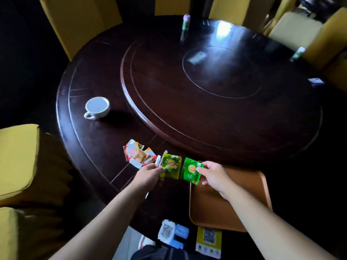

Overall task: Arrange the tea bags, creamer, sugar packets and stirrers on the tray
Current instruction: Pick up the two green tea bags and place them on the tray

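Note:
My left hand (150, 175) pinches a yellow-green tea bag (171, 166) by its left edge, just above the dark table. My right hand (214, 176) holds a brighter green tea bag (190, 170) by its right edge, over the left rim of the brown tray (210, 209). The two tea bags are side by side and barely apart. A heap of red, orange and white packets (138, 154) lies on the table to the left of my left hand. White stirrer-like sticks (161, 158) poke out behind the yellow-green bag. The tray's visible surface is bare.
A white cup (96, 106) stands on the table at left. A raised round turntable (216, 87) fills the table's middle. Yellow chairs (16, 158) ring the table. QR-code cards (172, 233) sit at the near edge. A small bottle (185, 22) stands far back.

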### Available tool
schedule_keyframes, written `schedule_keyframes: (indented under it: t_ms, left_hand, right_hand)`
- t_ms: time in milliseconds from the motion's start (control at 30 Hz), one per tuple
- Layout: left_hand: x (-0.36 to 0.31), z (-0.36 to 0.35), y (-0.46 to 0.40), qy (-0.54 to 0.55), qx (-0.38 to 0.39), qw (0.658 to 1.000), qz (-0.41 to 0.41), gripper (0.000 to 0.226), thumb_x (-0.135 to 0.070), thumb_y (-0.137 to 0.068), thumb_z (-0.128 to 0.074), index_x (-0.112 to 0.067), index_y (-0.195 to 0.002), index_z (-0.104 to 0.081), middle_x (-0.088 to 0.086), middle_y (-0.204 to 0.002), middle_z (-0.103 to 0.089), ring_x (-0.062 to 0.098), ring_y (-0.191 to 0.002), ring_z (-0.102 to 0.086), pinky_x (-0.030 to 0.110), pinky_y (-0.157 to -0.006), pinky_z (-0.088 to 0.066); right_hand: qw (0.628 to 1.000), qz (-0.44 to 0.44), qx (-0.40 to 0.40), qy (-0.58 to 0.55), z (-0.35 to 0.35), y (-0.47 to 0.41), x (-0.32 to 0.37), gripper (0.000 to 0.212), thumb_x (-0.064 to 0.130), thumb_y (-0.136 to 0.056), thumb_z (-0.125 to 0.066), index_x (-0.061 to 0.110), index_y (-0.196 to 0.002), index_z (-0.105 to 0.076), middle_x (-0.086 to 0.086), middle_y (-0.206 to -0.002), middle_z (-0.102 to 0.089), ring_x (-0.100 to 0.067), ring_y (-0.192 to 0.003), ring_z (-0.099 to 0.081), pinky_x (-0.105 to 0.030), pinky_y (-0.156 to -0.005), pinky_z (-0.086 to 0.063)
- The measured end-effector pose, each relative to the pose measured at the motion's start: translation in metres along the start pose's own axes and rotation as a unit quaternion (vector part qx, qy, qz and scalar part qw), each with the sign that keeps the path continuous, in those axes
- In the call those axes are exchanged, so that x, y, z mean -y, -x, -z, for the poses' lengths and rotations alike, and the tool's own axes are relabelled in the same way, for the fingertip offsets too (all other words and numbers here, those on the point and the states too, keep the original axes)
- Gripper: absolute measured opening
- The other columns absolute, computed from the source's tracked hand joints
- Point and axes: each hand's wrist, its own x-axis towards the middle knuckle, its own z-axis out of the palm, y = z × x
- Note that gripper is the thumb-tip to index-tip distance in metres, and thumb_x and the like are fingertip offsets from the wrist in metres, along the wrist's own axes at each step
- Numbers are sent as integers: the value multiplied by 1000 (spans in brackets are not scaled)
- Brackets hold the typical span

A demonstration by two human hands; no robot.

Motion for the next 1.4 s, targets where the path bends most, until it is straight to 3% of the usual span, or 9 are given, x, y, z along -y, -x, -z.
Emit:
schedule_keyframes:
  t_ms: [133,267,400,567,733,833,933,1067,1400]
  left_hand:
    - [8,-49,1,-96,20,995,-15,17,-20,-82,-72,-19,-67,-63,-3,-49,-55,11,-40,-49,24,-47,-41]
    - [17,-91,-1,-180,33,983,-8,15,-25,-75,-77,-18,-68,-66,-1,-57,-64,14,-50,-55,30,-55,-47]
    - [23,-120,-1,-259,16,965,-24,16,-23,-74,-77,-21,-66,-63,-4,-61,-65,11,-53,-58,27,-58,-50]
    - [21,-131,1,-372,-41,925,-62,18,-38,-71,-73,-29,-85,-66,-9,-82,-68,15,-81,-66,27,-69,-49]
    - [27,-133,4,-436,-91,886,-128,22,-39,-75,-69,-28,-92,-63,-6,-87,-68,21,-87,-64,31,-71,-49]
    - [39,-138,1,-514,-58,818,-250,27,-36,-81,-66,-24,-104,-63,-3,-100,-63,22,-97,-57,38,-79,-51]
    - [47,-145,-5,-585,-36,728,-355,35,-36,-82,-62,-24,-115,-65,2,-106,-63,27,-94,-56,41,-78,-54]
    - [51,-154,-8,-638,-30,660,-396,41,-39,-80,-62,-24,-119,-65,3,-108,-65,27,-90,-61,38,-68,-56]
    - [47,-146,-15,-656,-16,660,-365,38,-22,-76,-66,-28,-114,-66,-4,-111,-65,22,-93,-61,34,-70,-52]
  right_hand:
    - [998,-44,-42,13,37,14,-38,13,16,-93,-60,16,-103,-69,-1,-101,-74,-19,-91,-70,-31,-62,-55]
    - [995,-67,-73,12,61,20,-60,10,14,-95,-60,17,-87,-66,-1,-88,-71,-12,-73,-63,-34,-63,-52]
    - [995,-72,-74,-3,75,14,-69,7,15,-95,-60,18,-92,-65,-3,-98,-73,-15,-83,-68,-35,-65,-55]
    - [995,-65,-71,-13,85,4,-70,17,14,-95,-59,15,-111,-66,-2,-100,-69,-15,-80,-64,-34,-67,-56]
    - [992,-10,-84,91,90,3,-78,25,21,-87,-67,24,-111,-67,2,-108,-68,-15,-87,-66,-29,-74,-50]
    - [974,78,-63,202,84,4,-86,28,22,-85,-70,25,-113,-67,5,-114,-60,-17,-95,-63,-31,-81,-51]
    - [922,199,-37,329,79,4,-91,36,18,-83,-71,22,-119,-67,3,-120,-60,-22,-109,-52,-36,-91,-50]
    - [870,245,-36,427,75,4,-88,43,20,-83,-68,23,-126,-63,0,-131,-58,-29,-118,-49,-46,-90,-52]
    - [877,220,-62,423,74,-7,-84,40,29,-87,-66,22,-127,-63,-2,-127,-57,-27,-116,-50,-44,-93,-51]
